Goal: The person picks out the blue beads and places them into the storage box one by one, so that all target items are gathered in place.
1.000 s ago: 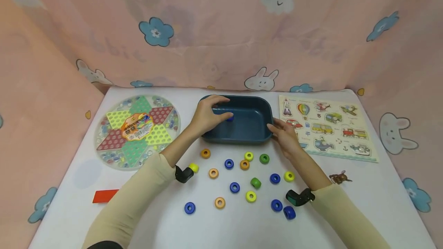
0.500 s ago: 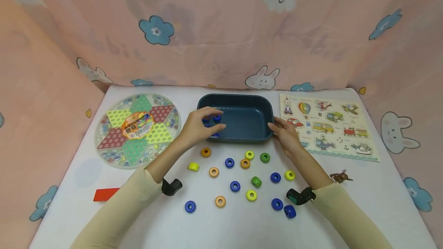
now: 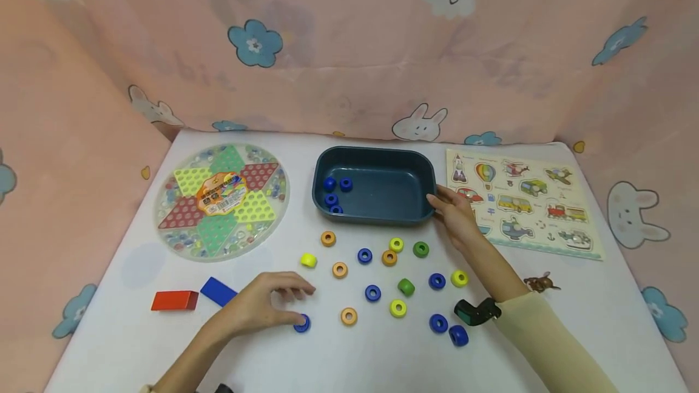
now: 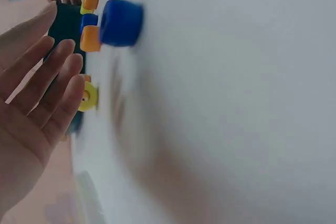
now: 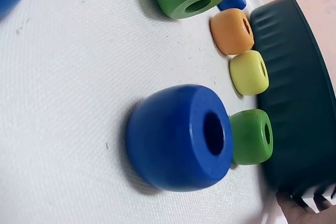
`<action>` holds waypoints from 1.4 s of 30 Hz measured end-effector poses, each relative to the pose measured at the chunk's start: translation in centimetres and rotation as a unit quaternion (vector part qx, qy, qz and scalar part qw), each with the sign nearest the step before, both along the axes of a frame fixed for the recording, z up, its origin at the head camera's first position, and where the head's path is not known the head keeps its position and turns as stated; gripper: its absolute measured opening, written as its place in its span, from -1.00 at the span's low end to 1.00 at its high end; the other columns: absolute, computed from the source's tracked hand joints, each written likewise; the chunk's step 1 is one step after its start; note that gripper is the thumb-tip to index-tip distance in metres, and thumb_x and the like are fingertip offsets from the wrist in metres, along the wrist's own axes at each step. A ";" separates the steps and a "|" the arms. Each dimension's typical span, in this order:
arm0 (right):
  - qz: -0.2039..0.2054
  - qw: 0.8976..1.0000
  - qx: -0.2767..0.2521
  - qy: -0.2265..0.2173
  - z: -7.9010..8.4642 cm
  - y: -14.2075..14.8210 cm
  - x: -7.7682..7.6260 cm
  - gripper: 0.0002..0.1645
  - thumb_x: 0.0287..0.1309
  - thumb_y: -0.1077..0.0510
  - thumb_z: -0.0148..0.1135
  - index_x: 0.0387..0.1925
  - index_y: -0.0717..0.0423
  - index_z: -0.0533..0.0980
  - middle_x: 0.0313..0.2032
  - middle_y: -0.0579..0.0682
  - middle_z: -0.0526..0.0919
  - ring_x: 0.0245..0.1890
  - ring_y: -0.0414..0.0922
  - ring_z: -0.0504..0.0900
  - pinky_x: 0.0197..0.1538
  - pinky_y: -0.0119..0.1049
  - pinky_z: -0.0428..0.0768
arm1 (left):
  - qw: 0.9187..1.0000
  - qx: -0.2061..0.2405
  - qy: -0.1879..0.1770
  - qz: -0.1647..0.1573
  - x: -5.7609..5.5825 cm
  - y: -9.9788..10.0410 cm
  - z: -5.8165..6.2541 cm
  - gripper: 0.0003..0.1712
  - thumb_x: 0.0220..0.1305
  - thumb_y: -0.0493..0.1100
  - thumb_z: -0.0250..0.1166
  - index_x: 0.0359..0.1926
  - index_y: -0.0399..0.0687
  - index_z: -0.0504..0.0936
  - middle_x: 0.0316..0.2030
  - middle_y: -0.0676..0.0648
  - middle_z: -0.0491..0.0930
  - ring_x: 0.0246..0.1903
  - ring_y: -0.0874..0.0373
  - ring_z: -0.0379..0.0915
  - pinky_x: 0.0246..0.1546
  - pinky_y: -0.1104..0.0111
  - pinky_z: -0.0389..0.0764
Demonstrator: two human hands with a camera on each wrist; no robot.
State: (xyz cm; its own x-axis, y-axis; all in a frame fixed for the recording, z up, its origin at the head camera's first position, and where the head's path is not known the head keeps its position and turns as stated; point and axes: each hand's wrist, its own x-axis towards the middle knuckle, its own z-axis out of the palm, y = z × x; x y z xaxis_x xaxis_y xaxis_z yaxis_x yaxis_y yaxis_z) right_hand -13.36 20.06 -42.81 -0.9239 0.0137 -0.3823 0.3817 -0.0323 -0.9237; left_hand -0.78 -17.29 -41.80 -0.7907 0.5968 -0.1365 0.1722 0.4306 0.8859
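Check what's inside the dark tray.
Four blue beads at the left end of the tray in head view. Its near wall partly covers the closest bead; anything low behind it is hidden.

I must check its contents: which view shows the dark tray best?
The head view: the tray shows from above, with blue beads inside. The left wrist shows parts behind fingers; the right wrist, mainly its outer wall.

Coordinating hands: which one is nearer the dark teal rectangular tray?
Right. The right hand grips the tray at its right end; the left hand is apart, toward the near left.
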 end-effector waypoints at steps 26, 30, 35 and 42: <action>0.006 1.000 -0.007 0.002 -0.1 0.4 0.1 -0.34 0.32 0.18 0.02 0.36 0.25 0.06 0.32 0.18 0.17 0.26 0.03 0.24 0.24 -0.15 0.29 | 0.994 0.047 0.058 0.075 -2.6 2.9 1.3 -0.59 -0.08 -0.25 0.48 -0.12 -0.02 0.63 -0.15 0.06 0.59 -0.14 0.17 0.49 -0.12 0.24 0.56; 0.007 1.000 -0.002 0.003 -0.1 0.3 0.2 -0.34 0.31 0.17 0.03 0.36 0.24 0.08 0.31 0.17 0.18 0.25 0.02 0.24 0.24 -0.16 0.30 | 0.992 0.071 0.070 0.074 -7.5 4.8 3.5 -0.60 -0.03 -0.30 0.44 -0.09 -0.13 0.62 -0.16 -0.05 0.60 -0.20 0.12 0.52 -0.15 0.24 0.57; -0.001 1.000 -0.002 -0.005 -0.3 0.2 0.2 -0.36 0.31 0.18 0.04 0.35 0.23 0.11 0.30 0.16 0.22 0.23 0.00 0.28 0.23 -0.17 0.32 | 0.992 0.066 0.079 0.076 -12.9 7.5 4.9 -0.60 -0.01 -0.32 0.43 -0.08 -0.28 0.61 -0.18 -0.14 0.60 -0.28 0.04 0.56 -0.24 0.28 0.60; -0.001 1.000 -0.002 0.002 -0.2 0.2 0.1 -0.38 0.31 0.19 0.02 0.34 0.25 0.12 0.29 0.17 0.23 0.22 0.00 0.29 0.22 -0.16 0.33 | 0.989 0.019 0.123 0.074 -17.0 9.5 4.1 -0.58 -0.02 -0.28 0.44 -0.07 -0.24 0.61 -0.21 -0.09 0.61 -0.28 0.08 0.56 -0.27 0.36 0.60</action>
